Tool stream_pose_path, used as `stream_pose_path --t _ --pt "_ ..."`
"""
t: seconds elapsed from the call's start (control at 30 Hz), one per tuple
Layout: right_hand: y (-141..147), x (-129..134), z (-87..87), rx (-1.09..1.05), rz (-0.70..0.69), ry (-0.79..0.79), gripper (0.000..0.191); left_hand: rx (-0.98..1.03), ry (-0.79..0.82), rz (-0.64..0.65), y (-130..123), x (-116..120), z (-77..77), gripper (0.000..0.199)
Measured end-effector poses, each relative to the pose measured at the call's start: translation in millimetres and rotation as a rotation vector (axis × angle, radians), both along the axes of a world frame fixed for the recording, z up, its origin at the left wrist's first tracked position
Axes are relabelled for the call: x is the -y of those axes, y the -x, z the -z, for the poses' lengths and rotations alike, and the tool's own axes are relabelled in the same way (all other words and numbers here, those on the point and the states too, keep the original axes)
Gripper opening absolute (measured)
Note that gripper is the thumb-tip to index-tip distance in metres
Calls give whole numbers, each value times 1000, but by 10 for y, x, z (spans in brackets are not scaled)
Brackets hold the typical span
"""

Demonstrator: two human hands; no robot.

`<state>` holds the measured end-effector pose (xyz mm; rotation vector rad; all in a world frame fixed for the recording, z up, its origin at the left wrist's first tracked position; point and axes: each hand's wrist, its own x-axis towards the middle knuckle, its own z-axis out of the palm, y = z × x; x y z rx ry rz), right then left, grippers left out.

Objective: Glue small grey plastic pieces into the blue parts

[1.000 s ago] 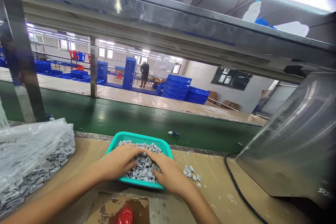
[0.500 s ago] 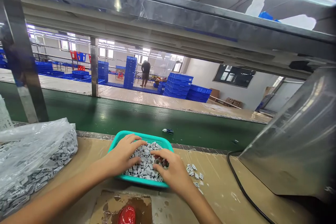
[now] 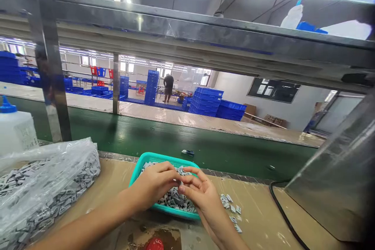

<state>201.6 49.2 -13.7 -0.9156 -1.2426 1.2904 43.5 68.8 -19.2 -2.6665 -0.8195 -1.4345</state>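
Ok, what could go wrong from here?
The small grey piece between the left hand and right hand could slip and be lost among similar ones in the teal basket. The right forearm might also knock the loose pieces lying close beside it.

Factory floor: green conveyor belt (image 3: 152, 134), stacked blue crates (image 3: 206, 101).
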Motion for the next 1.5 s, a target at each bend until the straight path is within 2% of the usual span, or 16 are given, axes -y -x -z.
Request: stream_pose_path --t 0.1,0.2,0.33,0.53,0.67,0.83,0.97,1.03,1.1,1.17,1.23,1.3,1.4,1.5 --pt "-20 37 -46 -97 -70 67 47 -71 -168 -30 -1 -23 23 14" --pt "-42 60 -93 -163 -153 141 52 -103 -239 4 12 -18 -6 14" --pt "-64 52 -90 -260 -192 201 55 -61 -265 55 20 28 -73 13" --pt "-59 48 -56 -342 -219 217 52 24 -214 63 -29 109 -121 7" --pt "-50 69 -86 -266 -191 179 51 -22 -271 74 -15 137 -135 7" --pt "-64 97 -130 -131 -105 84 46 -131 -308 -7 36 175 -164 12" --pt "-97 53 -133 -39 -86 44 43 -173 -296 -43 37 157 -162 14" --pt "-104 34 -134 59 -52 -47 38 -161 -288 -48 29 118 -131 14" --pt "-100 44 -146 259 19 -242 22 -140 -262 -51 25 81 -95 13" --pt "-93 83 -171 514 77 -494 9 -128 -219 -32 28 69 -84 13" --pt "-89 130 -198 703 115 -725 15 -102 -139 2 37 91 -120 13" --pt "-94 162 -215 774 149 -893 19 -57 29 33 43 134 -194 11" --pt "-112 174 -213 814 173 -1044 20 58 411 39 34 189 -295 8" --pt "-128 168 -186 866 135 -1082 20 185 697 85 19 193 -301 9"
